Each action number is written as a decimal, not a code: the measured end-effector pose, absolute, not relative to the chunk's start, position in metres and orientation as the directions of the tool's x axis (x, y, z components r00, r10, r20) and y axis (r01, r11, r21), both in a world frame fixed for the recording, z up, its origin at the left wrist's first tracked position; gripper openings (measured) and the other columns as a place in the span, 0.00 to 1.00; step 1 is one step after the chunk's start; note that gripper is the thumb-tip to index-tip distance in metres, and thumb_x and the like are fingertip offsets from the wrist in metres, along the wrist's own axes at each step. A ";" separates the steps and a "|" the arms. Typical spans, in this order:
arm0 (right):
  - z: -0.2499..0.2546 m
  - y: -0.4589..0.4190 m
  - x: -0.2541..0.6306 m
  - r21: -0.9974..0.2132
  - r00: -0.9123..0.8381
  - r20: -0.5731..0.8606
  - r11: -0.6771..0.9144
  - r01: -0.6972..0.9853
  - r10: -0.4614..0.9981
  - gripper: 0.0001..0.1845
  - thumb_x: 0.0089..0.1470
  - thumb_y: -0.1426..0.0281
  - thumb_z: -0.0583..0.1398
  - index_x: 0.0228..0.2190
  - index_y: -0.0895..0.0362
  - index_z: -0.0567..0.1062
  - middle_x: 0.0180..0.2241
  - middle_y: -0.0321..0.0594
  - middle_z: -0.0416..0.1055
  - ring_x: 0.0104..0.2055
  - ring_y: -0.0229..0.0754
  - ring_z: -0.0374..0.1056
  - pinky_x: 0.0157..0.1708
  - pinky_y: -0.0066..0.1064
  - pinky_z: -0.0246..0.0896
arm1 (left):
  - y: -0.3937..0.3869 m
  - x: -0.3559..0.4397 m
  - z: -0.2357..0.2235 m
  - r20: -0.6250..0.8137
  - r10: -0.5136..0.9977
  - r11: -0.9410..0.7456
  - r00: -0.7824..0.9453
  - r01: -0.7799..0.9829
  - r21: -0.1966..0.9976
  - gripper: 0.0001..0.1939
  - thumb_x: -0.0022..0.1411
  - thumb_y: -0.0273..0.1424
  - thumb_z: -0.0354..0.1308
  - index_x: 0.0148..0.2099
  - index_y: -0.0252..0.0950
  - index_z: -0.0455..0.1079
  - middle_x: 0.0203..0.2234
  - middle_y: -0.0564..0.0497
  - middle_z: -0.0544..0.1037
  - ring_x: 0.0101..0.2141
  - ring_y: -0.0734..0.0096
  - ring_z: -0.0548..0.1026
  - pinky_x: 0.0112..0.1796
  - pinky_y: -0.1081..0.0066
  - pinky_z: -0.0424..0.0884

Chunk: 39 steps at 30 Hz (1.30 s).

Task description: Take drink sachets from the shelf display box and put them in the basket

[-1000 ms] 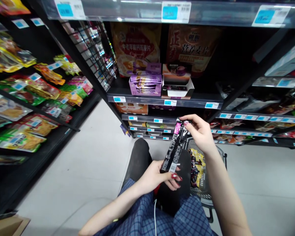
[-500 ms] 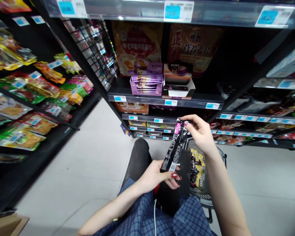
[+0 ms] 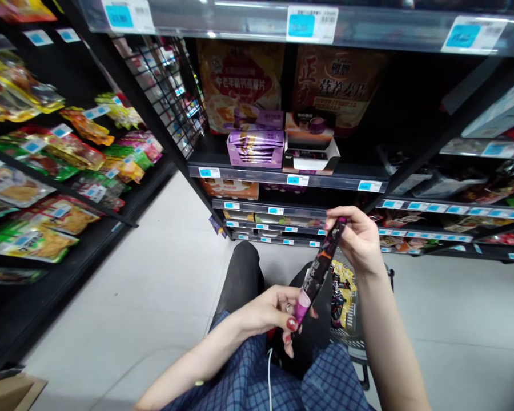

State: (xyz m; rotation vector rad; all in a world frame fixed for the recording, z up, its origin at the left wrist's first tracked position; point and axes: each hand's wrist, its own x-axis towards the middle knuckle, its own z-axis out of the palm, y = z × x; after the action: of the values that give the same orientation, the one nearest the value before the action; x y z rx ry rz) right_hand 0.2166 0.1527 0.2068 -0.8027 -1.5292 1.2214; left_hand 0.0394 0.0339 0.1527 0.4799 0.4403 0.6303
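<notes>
A slim black stick packet (image 3: 320,266) with a pink-purple cup print is held slantwise above my knees. My left hand (image 3: 278,311) pinches its lower end between thumb and fingers. At the upper end, my right hand (image 3: 356,237) grips it with thumb and fingertips. Beneath my right forearm stands a grey shopping basket (image 3: 360,338) with yellow and dark packets (image 3: 343,291) inside. On the shelf ahead, an open carton (image 3: 310,162) with a dark lid holds a few dark sticks, beside a purple box of sachets (image 3: 256,149).
Large cereal bags (image 3: 242,80) stand behind the boxes. A shelf edge with price tags (image 3: 312,24) juts out overhead. Racks of bagged snacks (image 3: 34,234) line the left, and more shelves (image 3: 462,208) run along the right. A cardboard box (image 3: 15,393) sits at lower left.
The stick packet has been turned over, from its printed text and barcode side to the side with the cup picture. Both hands have shifted slightly, still holding its ends.
</notes>
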 end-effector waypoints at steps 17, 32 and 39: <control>0.199 0.152 0.207 -0.984 -0.249 0.176 0.163 -0.071 0.952 0.13 0.55 0.65 0.59 0.43 0.52 0.75 0.43 0.41 0.76 0.47 0.45 0.72 0.47 0.37 0.67 | 0.025 0.050 0.171 -0.409 0.823 0.541 0.393 -0.328 0.774 0.14 0.44 0.28 0.68 0.34 0.28 0.70 0.23 0.49 0.78 0.24 0.68 0.79 0.29 0.72 0.76; 0.196 0.158 0.202 -0.976 -0.277 0.043 -0.018 -0.216 0.960 0.15 0.51 0.64 0.62 0.41 0.53 0.75 0.40 0.41 0.78 0.45 0.45 0.73 0.44 0.35 0.69 | 0.022 0.050 0.172 -0.374 0.874 0.443 0.309 -0.194 0.875 0.10 0.47 0.27 0.66 0.31 0.30 0.69 0.25 0.52 0.79 0.27 0.68 0.78 0.35 0.68 0.76; 0.201 0.153 0.207 -0.956 -0.344 0.154 0.052 -0.288 0.926 0.20 0.51 0.56 0.59 0.44 0.52 0.73 0.37 0.42 0.76 0.38 0.43 0.73 0.36 0.34 0.69 | 0.027 0.044 0.157 -0.243 0.803 0.533 0.544 -0.476 0.699 0.14 0.49 0.33 0.66 0.34 0.28 0.68 0.24 0.47 0.78 0.21 0.68 0.77 0.23 0.73 0.73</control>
State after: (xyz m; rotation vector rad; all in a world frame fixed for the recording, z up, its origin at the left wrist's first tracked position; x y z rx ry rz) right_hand 0.2073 0.1535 0.2007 -0.7235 -1.3011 1.5082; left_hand 0.0444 0.0271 0.1572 0.6165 0.5974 0.8190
